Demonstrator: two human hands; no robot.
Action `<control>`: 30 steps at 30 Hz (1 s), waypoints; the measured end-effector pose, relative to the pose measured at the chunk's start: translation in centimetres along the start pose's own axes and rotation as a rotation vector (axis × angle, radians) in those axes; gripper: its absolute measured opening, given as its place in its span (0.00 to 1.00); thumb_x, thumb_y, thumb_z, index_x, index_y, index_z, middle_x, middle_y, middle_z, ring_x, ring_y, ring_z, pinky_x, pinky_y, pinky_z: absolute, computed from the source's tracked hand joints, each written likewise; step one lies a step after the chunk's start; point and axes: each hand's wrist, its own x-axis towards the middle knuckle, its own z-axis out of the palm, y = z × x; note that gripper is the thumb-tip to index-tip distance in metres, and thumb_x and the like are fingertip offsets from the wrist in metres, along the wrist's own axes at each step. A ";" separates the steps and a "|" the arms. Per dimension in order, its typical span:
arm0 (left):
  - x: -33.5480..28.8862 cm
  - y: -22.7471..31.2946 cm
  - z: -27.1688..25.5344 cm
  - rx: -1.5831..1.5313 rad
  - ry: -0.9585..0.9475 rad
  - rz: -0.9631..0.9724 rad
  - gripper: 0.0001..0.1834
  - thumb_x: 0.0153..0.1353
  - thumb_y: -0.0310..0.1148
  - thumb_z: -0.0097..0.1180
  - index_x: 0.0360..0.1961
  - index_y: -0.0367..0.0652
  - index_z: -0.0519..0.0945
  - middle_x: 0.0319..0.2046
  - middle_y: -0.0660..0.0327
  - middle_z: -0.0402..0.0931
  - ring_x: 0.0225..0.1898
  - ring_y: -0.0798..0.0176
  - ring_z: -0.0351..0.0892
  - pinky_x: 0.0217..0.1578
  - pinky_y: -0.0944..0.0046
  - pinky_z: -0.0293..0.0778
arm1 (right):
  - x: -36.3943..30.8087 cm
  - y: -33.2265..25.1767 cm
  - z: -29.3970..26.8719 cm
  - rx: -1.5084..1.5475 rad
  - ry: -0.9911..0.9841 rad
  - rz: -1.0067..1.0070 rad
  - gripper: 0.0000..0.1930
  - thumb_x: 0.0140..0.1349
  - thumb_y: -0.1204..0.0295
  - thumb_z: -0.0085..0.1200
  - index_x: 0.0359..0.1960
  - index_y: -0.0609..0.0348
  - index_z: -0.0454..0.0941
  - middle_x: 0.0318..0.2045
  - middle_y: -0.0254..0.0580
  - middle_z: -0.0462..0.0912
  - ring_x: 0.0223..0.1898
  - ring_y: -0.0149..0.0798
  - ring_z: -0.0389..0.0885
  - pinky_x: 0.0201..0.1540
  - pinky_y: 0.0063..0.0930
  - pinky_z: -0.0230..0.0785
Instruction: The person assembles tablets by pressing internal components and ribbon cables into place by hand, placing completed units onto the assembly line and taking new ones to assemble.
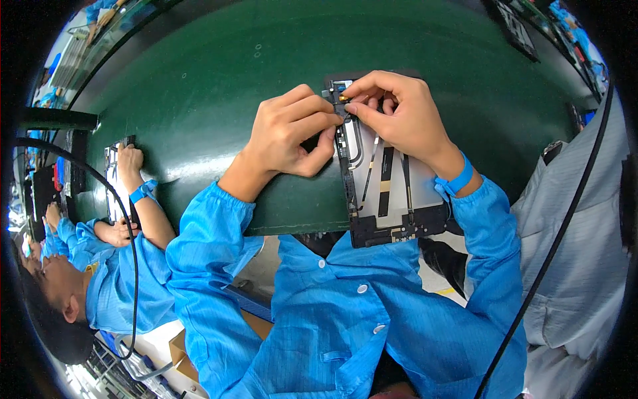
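Note:
An opened tablet-like device (397,193) lies at the green table's front edge, its lower end reaching past that edge. Inside its black frame are a silver-white panel, dark flat ribbon cables (385,174) and small electronic parts along the left side. My left hand (292,130) is closed, its fingertips against the device's upper left edge. Over the device's upper part, my right hand (402,113) brings thumb and forefinger together near a small yellow part (344,98). Whatever sits between the fingertips of either hand is too small to make out.
A dark green table (199,86) spreads ahead. To the left, a co-worker's hand (129,161) rests on a similar device (111,183). A black cable (565,229) runs down the right side, near a person in grey (575,266). Another dark device (515,30) lies far right.

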 end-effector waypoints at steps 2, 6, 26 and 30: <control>-0.1 0.0 0.0 -0.003 0.002 0.001 0.09 0.47 0.25 0.69 0.33 0.43 0.92 0.33 0.61 0.87 0.30 0.57 0.82 0.28 0.58 0.80 | 0.1 -0.1 0.0 -0.009 -0.004 -0.002 0.10 0.63 0.74 0.73 0.46 0.58 0.93 0.34 0.41 0.93 0.32 0.29 0.88 0.34 0.25 0.76; 0.0 0.2 -0.2 -0.023 -0.009 0.009 0.13 0.47 0.24 0.67 0.36 0.40 0.92 0.33 0.58 0.86 0.31 0.55 0.82 0.30 0.59 0.79 | 0.0 0.0 0.0 -0.046 0.029 -0.059 0.09 0.63 0.75 0.72 0.45 0.59 0.93 0.36 0.41 0.92 0.32 0.30 0.87 0.35 0.26 0.77; 0.0 1.3 -0.4 0.005 -0.036 -0.001 0.10 0.52 0.25 0.69 0.37 0.41 0.90 0.33 0.59 0.83 0.30 0.54 0.81 0.28 0.55 0.79 | 0.0 0.2 0.2 -0.009 0.139 -0.259 0.15 0.64 0.80 0.71 0.52 0.59 0.90 0.47 0.43 0.86 0.45 0.37 0.91 0.51 0.30 0.86; 0.8 2.6 -0.9 -0.006 -0.039 0.100 0.12 0.52 0.28 0.68 0.40 0.42 0.90 0.31 0.60 0.82 0.28 0.56 0.79 0.26 0.56 0.76 | 0.1 0.2 -0.9 -0.066 0.294 -0.294 0.12 0.65 0.81 0.66 0.50 0.58 0.89 0.45 0.43 0.86 0.44 0.40 0.89 0.49 0.32 0.84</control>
